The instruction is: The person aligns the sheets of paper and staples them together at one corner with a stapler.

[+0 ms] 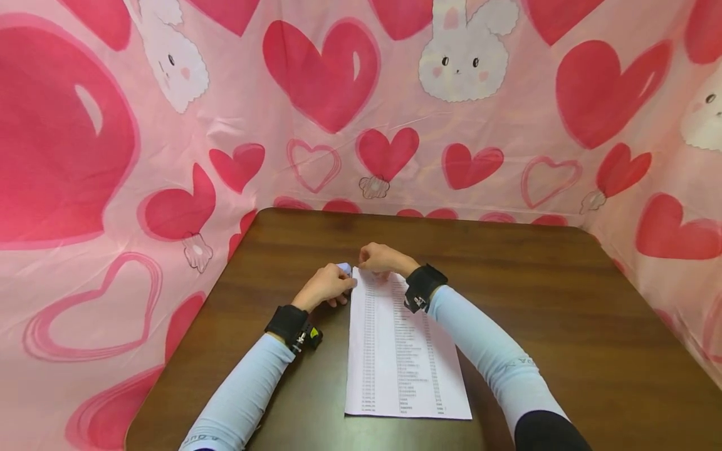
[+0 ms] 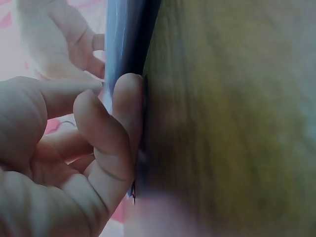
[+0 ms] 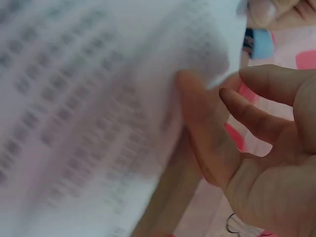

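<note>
Paper point(image 1: 403, 357), white, densely printed, lies flat lengthwise.

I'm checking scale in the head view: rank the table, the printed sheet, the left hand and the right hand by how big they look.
1. Table
2. Printed sheet
3. Left hand and right hand: they look about alike, so I won't rank them.

Dark brown wooden bench point(image 1: 553, 313) under the hands, rounded at its corners. Beyond and to both sides, a pink curtain point(image 1: 237, 125) printed with red hearts and white bunnies. Soft, even light.
</note>
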The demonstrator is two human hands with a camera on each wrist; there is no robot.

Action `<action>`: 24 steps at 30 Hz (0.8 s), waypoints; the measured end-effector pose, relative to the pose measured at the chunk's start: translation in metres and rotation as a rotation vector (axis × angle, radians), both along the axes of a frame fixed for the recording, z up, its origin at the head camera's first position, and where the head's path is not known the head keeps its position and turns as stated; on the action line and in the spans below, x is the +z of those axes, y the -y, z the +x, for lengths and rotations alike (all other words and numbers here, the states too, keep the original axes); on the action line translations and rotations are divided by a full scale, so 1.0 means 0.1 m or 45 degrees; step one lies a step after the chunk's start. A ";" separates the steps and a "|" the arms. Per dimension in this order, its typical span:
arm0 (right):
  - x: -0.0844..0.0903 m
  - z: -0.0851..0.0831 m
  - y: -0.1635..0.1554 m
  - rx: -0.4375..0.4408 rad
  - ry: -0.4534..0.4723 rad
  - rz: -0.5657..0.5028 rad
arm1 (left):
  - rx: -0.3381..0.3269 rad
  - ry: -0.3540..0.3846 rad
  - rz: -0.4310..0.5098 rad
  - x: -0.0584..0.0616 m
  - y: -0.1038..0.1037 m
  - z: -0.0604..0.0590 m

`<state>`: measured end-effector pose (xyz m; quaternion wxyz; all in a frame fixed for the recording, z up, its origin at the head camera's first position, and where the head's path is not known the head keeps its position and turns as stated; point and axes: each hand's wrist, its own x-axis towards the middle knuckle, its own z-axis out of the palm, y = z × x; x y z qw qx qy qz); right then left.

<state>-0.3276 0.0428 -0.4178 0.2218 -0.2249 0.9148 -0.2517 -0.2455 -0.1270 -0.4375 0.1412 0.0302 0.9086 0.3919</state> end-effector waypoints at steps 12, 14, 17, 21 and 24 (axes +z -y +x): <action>-0.11 0.02 -0.05 -0.062 0.091 -0.075 | 0.063 -0.004 0.056 -0.06 -0.07 0.00; -0.12 0.02 -0.04 -0.044 0.107 -0.077 | 0.061 -0.014 0.067 -0.07 -0.07 0.00; -0.14 0.01 -0.03 -0.024 0.101 -0.077 | 0.063 -0.024 0.081 -0.10 -0.05 0.00; -0.17 -0.01 -0.02 -0.036 0.068 -0.090 | 0.082 -0.026 0.075 -0.11 -0.02 -0.01; -0.17 -0.03 0.01 -0.043 0.017 -0.094 | 0.091 -0.037 0.048 -0.08 0.00 -0.02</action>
